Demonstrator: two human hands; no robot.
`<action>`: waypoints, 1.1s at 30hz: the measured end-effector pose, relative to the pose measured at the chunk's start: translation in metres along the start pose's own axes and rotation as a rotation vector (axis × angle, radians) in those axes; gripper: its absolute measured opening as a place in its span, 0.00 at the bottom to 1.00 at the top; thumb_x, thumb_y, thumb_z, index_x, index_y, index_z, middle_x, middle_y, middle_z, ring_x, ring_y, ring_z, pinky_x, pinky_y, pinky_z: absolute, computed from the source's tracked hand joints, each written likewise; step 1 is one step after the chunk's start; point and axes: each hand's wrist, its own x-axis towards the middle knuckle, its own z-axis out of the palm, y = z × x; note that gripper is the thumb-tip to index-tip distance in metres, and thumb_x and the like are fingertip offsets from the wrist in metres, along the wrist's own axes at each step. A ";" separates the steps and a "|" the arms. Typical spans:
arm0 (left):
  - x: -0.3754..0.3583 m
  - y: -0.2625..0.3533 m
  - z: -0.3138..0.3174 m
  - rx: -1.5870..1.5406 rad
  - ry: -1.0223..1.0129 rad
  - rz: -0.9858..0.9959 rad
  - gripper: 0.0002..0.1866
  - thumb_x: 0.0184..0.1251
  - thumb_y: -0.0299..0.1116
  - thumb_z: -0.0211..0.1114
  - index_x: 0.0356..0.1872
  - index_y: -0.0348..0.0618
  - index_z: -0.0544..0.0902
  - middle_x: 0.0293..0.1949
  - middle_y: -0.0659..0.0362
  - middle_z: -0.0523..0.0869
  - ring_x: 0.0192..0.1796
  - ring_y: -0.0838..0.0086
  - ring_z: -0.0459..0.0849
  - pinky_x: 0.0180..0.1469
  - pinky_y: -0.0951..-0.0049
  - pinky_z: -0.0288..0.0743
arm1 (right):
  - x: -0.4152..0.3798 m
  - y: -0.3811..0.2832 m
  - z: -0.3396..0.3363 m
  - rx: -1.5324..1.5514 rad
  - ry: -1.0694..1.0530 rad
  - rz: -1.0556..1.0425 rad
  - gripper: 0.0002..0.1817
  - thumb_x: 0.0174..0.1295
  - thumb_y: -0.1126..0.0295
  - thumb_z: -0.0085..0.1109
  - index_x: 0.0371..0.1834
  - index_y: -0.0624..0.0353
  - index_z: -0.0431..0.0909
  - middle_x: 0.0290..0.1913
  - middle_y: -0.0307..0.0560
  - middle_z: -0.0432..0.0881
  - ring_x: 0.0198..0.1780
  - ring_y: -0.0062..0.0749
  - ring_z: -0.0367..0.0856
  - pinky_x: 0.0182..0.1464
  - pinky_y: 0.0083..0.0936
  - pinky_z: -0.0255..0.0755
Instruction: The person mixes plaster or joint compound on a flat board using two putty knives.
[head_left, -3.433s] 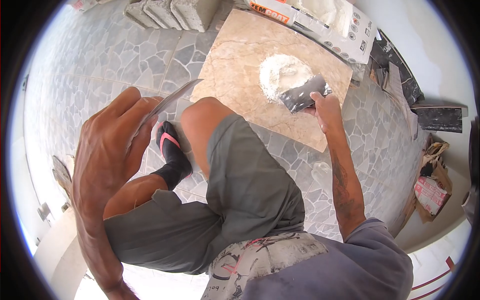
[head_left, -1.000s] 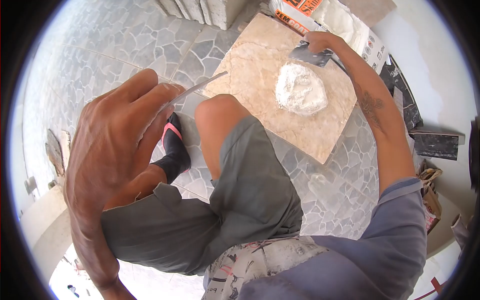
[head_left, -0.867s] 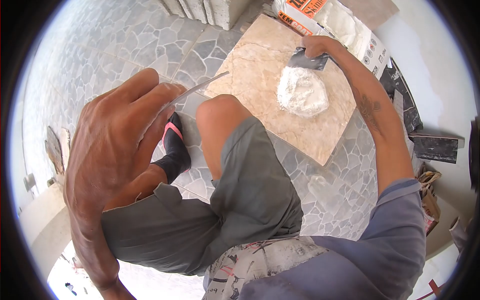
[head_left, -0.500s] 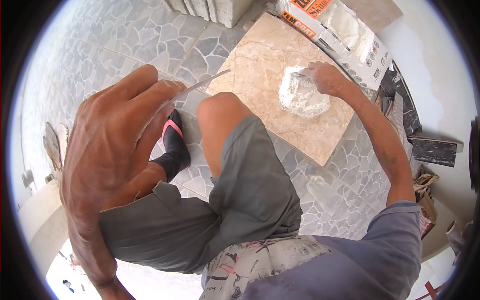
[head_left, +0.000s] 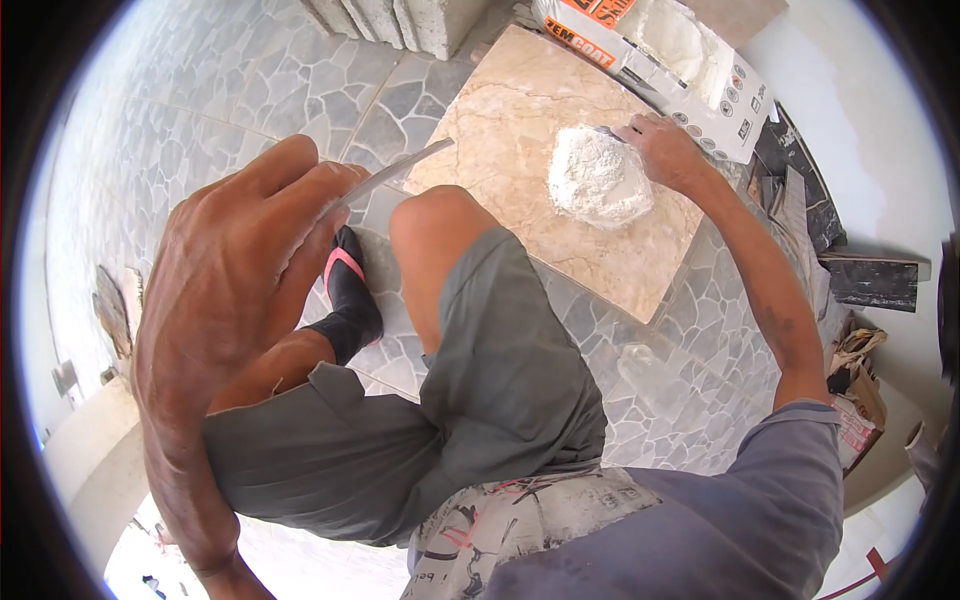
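Right hand now at the far edge of the powder heap, scraper turned nearly edge-on.
A second ago the scraper (head_left: pixel 606 131) showed its dark face beyond the heap; now only a sliver shows, its grip mostly hidden under the right hand (head_left: pixel 663 150), which is closed around it. The powder heap (head_left: pixel 598 180) lies just left of that hand and nearer the person, on the tile (head_left: pixel 500 110); it looks rounder than the hollowed pile of a few seconds back, so the powder seems better gathered. The bag (head_left: pixel 640 70) lies just beyond the hand. The left hand (head_left: pixel 225 270), well apart, stays pinched on a thin blade (head_left: pixel 400 166).
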 end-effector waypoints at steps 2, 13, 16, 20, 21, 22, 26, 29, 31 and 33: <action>-0.001 0.001 -0.001 0.006 0.011 0.011 0.11 0.58 0.18 0.67 0.43 0.34 0.81 0.31 0.52 0.75 0.27 0.59 0.77 0.30 0.61 0.69 | -0.002 -0.004 0.010 -0.009 0.009 -0.010 0.19 0.58 0.78 0.54 0.54 0.56 0.79 0.46 0.51 0.80 0.53 0.42 0.79 0.54 0.35 0.74; 0.000 -0.005 0.002 0.001 0.040 -0.046 0.11 0.58 0.19 0.66 0.43 0.37 0.82 0.31 0.52 0.76 0.29 0.56 0.79 0.32 0.60 0.71 | -0.081 -0.036 0.000 0.059 -0.138 0.108 0.21 0.58 0.77 0.53 0.57 0.58 0.77 0.49 0.51 0.79 0.53 0.43 0.77 0.56 0.36 0.73; 0.003 -0.003 0.002 0.012 0.007 -0.054 0.11 0.59 0.19 0.65 0.43 0.37 0.82 0.31 0.52 0.76 0.28 0.57 0.78 0.32 0.60 0.71 | -0.090 -0.026 0.009 0.176 -0.058 0.326 0.20 0.57 0.77 0.53 0.55 0.60 0.77 0.49 0.52 0.79 0.52 0.46 0.79 0.52 0.37 0.76; 0.005 0.001 0.002 0.002 -0.004 -0.045 0.08 0.61 0.20 0.65 0.41 0.32 0.81 0.31 0.51 0.76 0.27 0.59 0.78 0.31 0.61 0.70 | -0.100 -0.033 0.024 0.374 -0.074 0.631 0.21 0.56 0.73 0.52 0.54 0.67 0.75 0.47 0.61 0.81 0.49 0.53 0.82 0.50 0.43 0.77; 0.006 0.001 0.002 -0.004 -0.005 -0.039 0.07 0.62 0.20 0.66 0.40 0.30 0.80 0.31 0.50 0.76 0.27 0.59 0.78 0.30 0.61 0.70 | -0.101 -0.039 0.027 0.401 -0.082 0.691 0.22 0.56 0.72 0.52 0.55 0.69 0.74 0.46 0.64 0.81 0.48 0.55 0.83 0.50 0.43 0.77; 0.006 0.001 0.003 -0.008 0.002 -0.034 0.07 0.62 0.20 0.66 0.40 0.30 0.80 0.31 0.50 0.76 0.27 0.60 0.78 0.30 0.61 0.70 | -0.102 -0.043 0.030 0.427 -0.090 0.752 0.24 0.56 0.70 0.52 0.55 0.71 0.74 0.45 0.67 0.82 0.47 0.57 0.83 0.50 0.44 0.77; 0.009 0.002 0.004 -0.019 -0.008 -0.029 0.07 0.62 0.20 0.66 0.40 0.30 0.80 0.31 0.49 0.76 0.27 0.61 0.78 0.30 0.62 0.70 | -0.083 -0.068 0.017 0.566 -0.188 0.917 0.29 0.55 0.65 0.52 0.56 0.78 0.72 0.40 0.74 0.82 0.46 0.61 0.84 0.52 0.43 0.77; 0.012 0.005 0.005 -0.002 -0.022 -0.003 0.07 0.62 0.20 0.66 0.40 0.30 0.80 0.31 0.49 0.76 0.27 0.61 0.78 0.29 0.63 0.69 | -0.069 -0.078 0.014 0.583 -0.171 0.922 0.29 0.56 0.65 0.52 0.56 0.78 0.72 0.40 0.74 0.82 0.46 0.61 0.84 0.52 0.43 0.77; 0.013 0.006 0.006 0.006 -0.024 0.006 0.08 0.62 0.20 0.65 0.41 0.30 0.80 0.31 0.50 0.76 0.27 0.61 0.77 0.29 0.63 0.69 | -0.067 -0.078 0.011 0.605 -0.097 0.920 0.26 0.56 0.64 0.52 0.52 0.78 0.74 0.40 0.76 0.81 0.46 0.63 0.83 0.52 0.46 0.76; 0.012 0.008 0.006 0.002 -0.025 -0.001 0.08 0.62 0.20 0.65 0.41 0.30 0.80 0.31 0.50 0.76 0.27 0.61 0.77 0.29 0.63 0.69 | -0.068 -0.076 0.006 0.616 -0.047 0.942 0.25 0.57 0.64 0.52 0.50 0.78 0.74 0.40 0.77 0.81 0.46 0.64 0.83 0.52 0.46 0.75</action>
